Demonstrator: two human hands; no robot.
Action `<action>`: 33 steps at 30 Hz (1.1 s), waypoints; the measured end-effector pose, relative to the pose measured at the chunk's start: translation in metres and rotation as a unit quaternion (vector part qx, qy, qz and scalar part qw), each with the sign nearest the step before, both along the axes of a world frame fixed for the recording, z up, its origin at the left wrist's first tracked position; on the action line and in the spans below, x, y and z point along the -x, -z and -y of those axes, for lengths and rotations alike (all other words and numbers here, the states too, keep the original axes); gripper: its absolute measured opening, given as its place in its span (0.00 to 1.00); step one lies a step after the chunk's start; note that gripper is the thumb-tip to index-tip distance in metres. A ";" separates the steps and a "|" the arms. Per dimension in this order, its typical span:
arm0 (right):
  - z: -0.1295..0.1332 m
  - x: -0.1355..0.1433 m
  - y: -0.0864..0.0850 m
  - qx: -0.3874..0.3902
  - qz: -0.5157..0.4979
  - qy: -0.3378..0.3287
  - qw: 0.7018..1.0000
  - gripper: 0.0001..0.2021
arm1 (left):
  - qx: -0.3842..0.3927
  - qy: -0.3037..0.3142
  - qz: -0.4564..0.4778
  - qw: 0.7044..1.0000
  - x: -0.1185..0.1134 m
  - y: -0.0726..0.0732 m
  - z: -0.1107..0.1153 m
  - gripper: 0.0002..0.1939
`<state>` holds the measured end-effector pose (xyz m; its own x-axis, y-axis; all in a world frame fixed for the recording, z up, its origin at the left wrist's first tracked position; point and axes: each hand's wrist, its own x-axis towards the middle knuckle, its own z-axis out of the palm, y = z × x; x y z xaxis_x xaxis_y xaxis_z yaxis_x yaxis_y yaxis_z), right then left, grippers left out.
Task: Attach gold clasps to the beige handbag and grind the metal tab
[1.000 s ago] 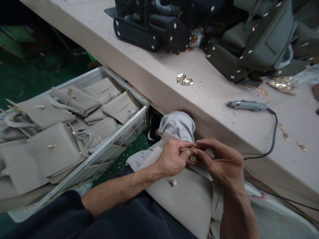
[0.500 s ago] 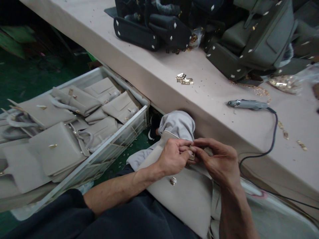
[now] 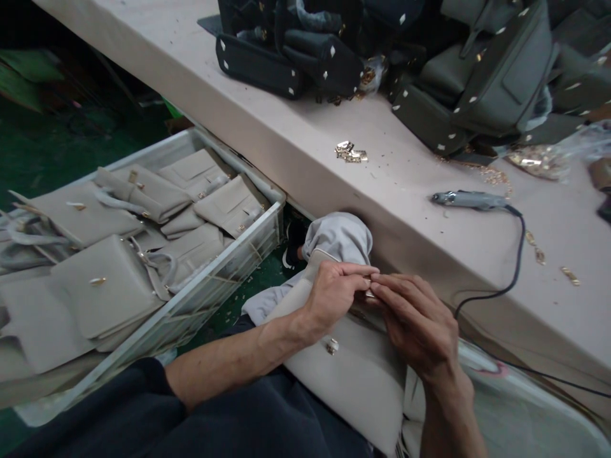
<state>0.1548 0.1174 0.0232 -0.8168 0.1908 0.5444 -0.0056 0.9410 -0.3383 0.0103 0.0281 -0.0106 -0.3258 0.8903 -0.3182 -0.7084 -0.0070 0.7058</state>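
A beige handbag (image 3: pixel 353 375) lies across my lap, with a small metal turn-lock (image 3: pixel 331 345) on its front panel. Over the bag's far edge my left hand (image 3: pixel 333 289) is closed in a pinch on a small gold-coloured metal plate (image 3: pixel 370 293), mostly covered by fingers. My right hand (image 3: pixel 420 318) meets it from the other side, its fingers pressed together and its tips on the same plate. Whether the plate is attached to the bag's flap I cannot tell.
To my left stands a white plastic crate (image 3: pixel 229 289) heaped with beige handbags (image 3: pixel 105 286). The table (image 3: pixel 296 146) holds loose gold fittings (image 3: pixel 351 152), a grey corded hand tool (image 3: pixel 470 200), dark handbags (image 3: pixel 291 60) and a plastic bag of fittings (image 3: pixel 539 160). The tool's cord (image 3: pixel 518 267) hangs over the edge.
My right hand has turned over, its fingers now straighter and covering more of the metal plate. My left hand stays nearly in place. The view has shifted slightly.
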 end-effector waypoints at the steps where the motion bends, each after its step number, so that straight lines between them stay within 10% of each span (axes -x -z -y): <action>1: -0.001 0.000 0.000 0.015 -0.004 0.007 1.000 0.17 | -0.001 0.010 0.024 1.000 -0.001 -0.002 0.000 0.18; 12: -0.012 0.001 0.003 0.367 0.021 0.128 0.921 0.07 | -0.013 0.115 -0.103 0.988 -0.006 0.000 0.012 0.16; 33: -0.012 0.012 0.008 0.427 -0.001 0.200 0.882 0.24 | 0.009 0.115 -0.092 0.989 -0.021 0.001 0.005 0.18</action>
<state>0.1430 0.1296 0.0149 -0.5904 0.8045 0.0642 0.2678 0.2703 -0.9248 0.0314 0.0232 -0.0116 -0.1686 0.9424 -0.2889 -0.5500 0.1533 0.8209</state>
